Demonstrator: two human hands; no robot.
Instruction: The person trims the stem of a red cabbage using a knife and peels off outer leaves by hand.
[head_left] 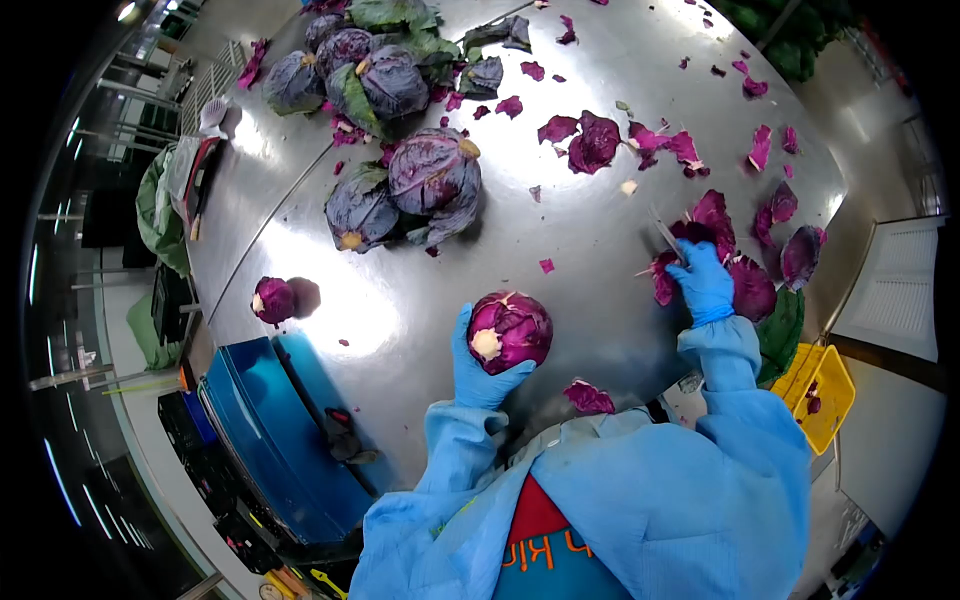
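My gloved left hand (478,368) is wrapped round a trimmed red cabbage (520,328), its pale cut stem facing left. To the right, my gloved right hand (703,280) is closed on a knife (664,232), whose thin blade points up and left; the handle is hidden in the fingers. Loose purple cabbage leaves (752,290) lie around and under that hand. One torn leaf (588,397) rests near the table edge in front of me.
Untrimmed red cabbages (432,172) sit on the metal table (590,260), with more piled at the far left. A small cabbage (272,300) stands left, beside a blue bin (285,440). Leaf scraps (597,142) are scattered at the back right. A yellow basket (835,400) is lower right.
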